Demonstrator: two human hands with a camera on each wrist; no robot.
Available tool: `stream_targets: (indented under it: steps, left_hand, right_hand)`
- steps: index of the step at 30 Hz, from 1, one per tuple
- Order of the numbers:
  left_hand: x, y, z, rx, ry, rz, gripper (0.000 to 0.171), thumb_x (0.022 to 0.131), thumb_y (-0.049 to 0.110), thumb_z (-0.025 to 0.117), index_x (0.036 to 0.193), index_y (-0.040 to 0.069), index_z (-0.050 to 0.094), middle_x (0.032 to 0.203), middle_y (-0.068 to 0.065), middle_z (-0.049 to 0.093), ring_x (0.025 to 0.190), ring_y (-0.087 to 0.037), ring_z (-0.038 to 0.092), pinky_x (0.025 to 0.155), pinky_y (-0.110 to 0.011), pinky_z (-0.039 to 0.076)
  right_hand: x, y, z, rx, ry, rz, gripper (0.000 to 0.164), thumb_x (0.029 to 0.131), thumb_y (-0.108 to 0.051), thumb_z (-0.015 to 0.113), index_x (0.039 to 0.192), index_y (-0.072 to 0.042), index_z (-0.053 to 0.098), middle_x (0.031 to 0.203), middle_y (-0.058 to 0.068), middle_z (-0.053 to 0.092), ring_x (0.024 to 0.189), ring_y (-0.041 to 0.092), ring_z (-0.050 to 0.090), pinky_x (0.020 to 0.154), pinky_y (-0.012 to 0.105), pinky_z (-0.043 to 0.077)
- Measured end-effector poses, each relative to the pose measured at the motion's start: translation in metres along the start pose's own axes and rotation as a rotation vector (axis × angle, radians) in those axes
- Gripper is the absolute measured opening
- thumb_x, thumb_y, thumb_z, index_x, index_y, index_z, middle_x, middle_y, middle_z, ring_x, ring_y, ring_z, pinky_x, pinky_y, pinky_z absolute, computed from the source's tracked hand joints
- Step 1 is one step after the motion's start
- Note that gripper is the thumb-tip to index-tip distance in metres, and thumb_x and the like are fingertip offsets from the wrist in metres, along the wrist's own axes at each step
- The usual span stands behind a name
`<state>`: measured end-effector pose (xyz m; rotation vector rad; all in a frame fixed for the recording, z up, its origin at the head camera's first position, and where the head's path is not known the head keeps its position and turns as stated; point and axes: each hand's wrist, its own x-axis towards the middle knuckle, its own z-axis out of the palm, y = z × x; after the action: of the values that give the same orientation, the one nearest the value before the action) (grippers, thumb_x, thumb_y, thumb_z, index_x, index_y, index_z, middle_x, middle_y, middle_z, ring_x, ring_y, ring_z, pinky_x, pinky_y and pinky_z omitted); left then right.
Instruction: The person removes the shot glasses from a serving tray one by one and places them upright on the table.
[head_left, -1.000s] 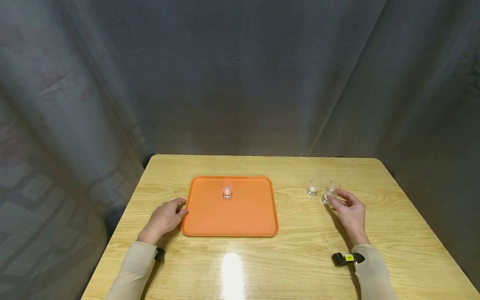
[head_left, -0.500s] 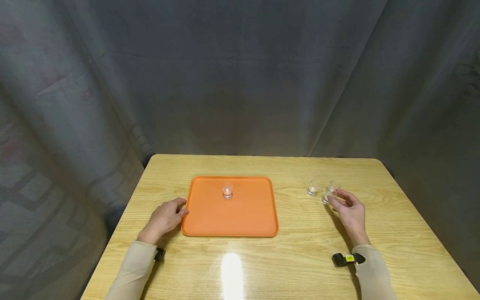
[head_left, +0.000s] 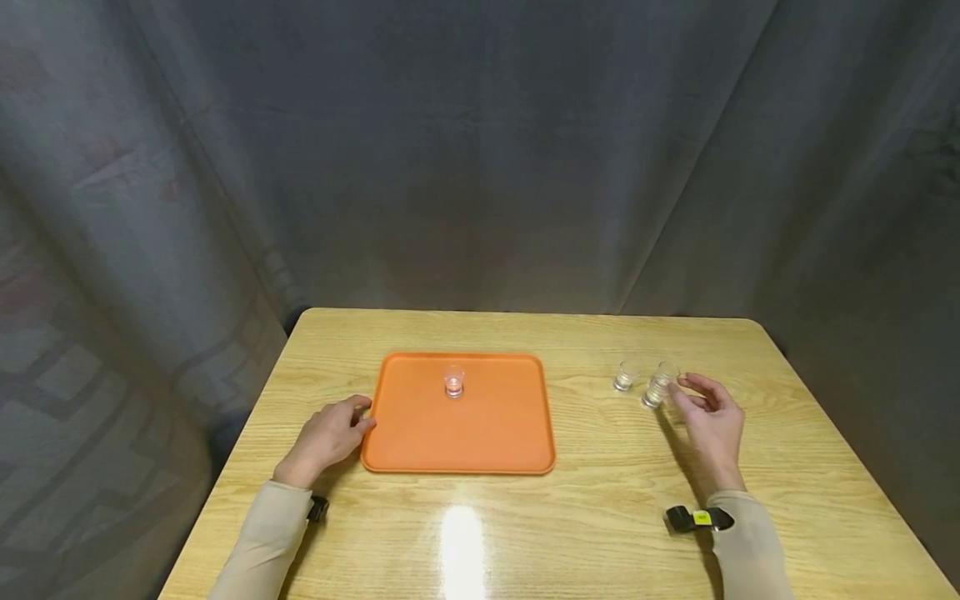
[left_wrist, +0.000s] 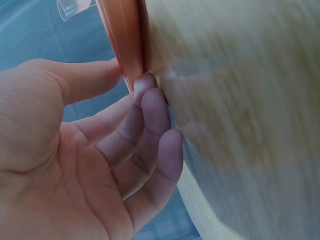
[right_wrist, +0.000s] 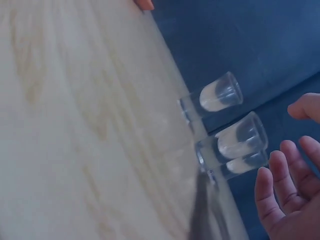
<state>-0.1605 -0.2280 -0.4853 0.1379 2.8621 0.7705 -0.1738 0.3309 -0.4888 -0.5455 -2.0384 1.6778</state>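
My left hand [head_left: 330,437] is at the left edge of the orange tray [head_left: 465,446], thumb on the rim and fingers curled against its side, as the left wrist view shows. On the tray, near its far edge, a clear shot glass [head_left: 453,383] stands upright. To the right on the wooden table are three more shot glasses: one apart [head_left: 624,379], and two close together, the nearer glass [head_left: 654,395] overlapping the farther one. My right hand [head_left: 716,425] is beside this pair. In the right wrist view its fingers [right_wrist: 282,175] are spread apart from the glasses, holding nothing.
The pale wooden table [head_left: 570,542] ends at a far edge with a grey curtain [head_left: 465,167] hanging behind it. Light reflects off the table at the front middle. Each wrist carries a small black camera [head_left: 697,518].
My right hand has let go of the nearer shot glass and drawn back slightly to the right. That glass stays on the table. My left hand and the tray look nearly the same.
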Motion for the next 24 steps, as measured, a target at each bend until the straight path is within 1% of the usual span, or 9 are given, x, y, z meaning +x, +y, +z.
stream_targets:
  steps: [3,7,11,13,17,20,24]
  left_hand:
    - [0.000,0.000,0.000,-0.005,-0.004,-0.002,0.046,0.107,0.024,0.065,0.146,0.000,0.060,0.105,-0.009,0.074,0.081,-0.017,0.062,0.072,-0.037,0.049]
    - [0.000,0.000,-0.001,-0.009,-0.006,-0.006,0.046,0.107,0.025,0.065,0.146,0.000,0.060,0.105,-0.008,0.073,0.081,-0.017,0.062,0.072,-0.037,0.048]
    - [0.000,0.000,0.000,-0.008,-0.007,-0.011,0.046,0.107,0.024,0.065,0.146,0.000,0.060,0.105,-0.008,0.073,0.081,-0.017,0.062,0.073,-0.037,0.049]
    - [0.000,0.000,0.000,-0.008,-0.008,-0.011,0.046,0.107,0.024,0.065,0.146,0.000,0.060,0.104,-0.008,0.073,0.081,-0.017,0.061,0.073,-0.037,0.049]
    - [0.000,0.000,0.000,-0.008,-0.008,-0.006,0.045,0.107,0.024,0.065,0.145,0.000,0.061,0.103,-0.007,0.073,0.080,-0.017,0.060,0.072,-0.036,0.048]
    - [0.001,0.000,0.000,-0.005,-0.006,-0.002,0.045,0.107,0.024,0.065,0.145,0.000,0.061,0.102,-0.007,0.073,0.079,-0.017,0.060,0.071,-0.036,0.047]
    - [0.001,0.000,0.000,-0.002,-0.005,-0.002,0.046,0.107,0.025,0.065,0.145,0.000,0.061,0.105,-0.008,0.073,0.082,-0.017,0.062,0.073,-0.038,0.049]
  right_hand:
    - [-0.003,-0.006,0.002,0.003,0.007,-0.053,0.030,0.091,-0.008,0.084,0.119,-0.010,0.075,0.094,-0.023,0.075,0.079,-0.004,0.066,0.066,0.009,0.048]
    - [-0.007,-0.016,0.008,0.015,-0.014,-0.092,0.027,0.092,-0.007,0.082,0.118,-0.009,0.075,0.094,-0.023,0.074,0.080,-0.003,0.067,0.069,0.009,0.049]
    - [-0.011,-0.022,0.016,-0.024,-0.043,-0.121,0.028,0.094,-0.008,0.080,0.121,-0.004,0.074,0.094,-0.024,0.072,0.082,-0.004,0.067,0.069,0.010,0.050]
    - [-0.012,-0.023,0.021,-0.024,-0.063,-0.132,0.031,0.094,-0.008,0.080,0.123,-0.001,0.073,0.094,-0.024,0.072,0.082,-0.004,0.067,0.069,0.010,0.050]
    - [-0.015,-0.027,0.031,0.014,-0.095,-0.132,0.029,0.092,-0.005,0.081,0.120,-0.002,0.074,0.093,-0.023,0.073,0.081,-0.003,0.068,0.068,0.011,0.051]
    - [-0.018,-0.030,0.040,0.028,-0.119,-0.141,0.024,0.092,-0.005,0.081,0.116,-0.007,0.075,0.093,-0.022,0.074,0.080,-0.003,0.069,0.067,0.011,0.051]
    - [-0.022,-0.034,0.051,0.028,-0.166,-0.169,0.021,0.094,-0.006,0.080,0.113,-0.011,0.075,0.094,-0.022,0.074,0.083,-0.001,0.070,0.069,0.012,0.052]
